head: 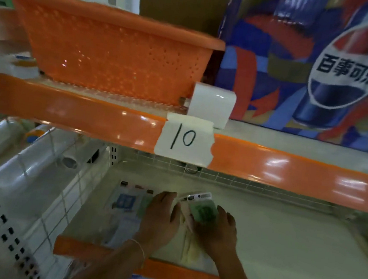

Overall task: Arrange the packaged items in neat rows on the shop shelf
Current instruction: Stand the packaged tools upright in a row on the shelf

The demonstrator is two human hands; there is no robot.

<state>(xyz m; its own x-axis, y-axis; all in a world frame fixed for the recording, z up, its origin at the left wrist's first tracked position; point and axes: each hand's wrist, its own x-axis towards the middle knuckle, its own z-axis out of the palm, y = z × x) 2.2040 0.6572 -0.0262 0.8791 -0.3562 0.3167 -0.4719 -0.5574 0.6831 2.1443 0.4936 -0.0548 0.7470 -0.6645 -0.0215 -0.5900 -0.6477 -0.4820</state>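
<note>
1. We press our left hand (159,218), fingers together and flat, on the blue packets (124,202) at nine o'clock, probably to steady that row.
2. Our right hand (216,229) curls round the green packet (203,211), seating it beside them on the lower shelf (280,250).

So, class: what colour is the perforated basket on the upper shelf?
Orange, matching the shelf edge; the basket shows clearly in the head view.

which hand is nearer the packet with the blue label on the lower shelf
Left. The left hand lies flat right beside the blue-label packet; the right hand is farther right, on the green-label packet.
</note>
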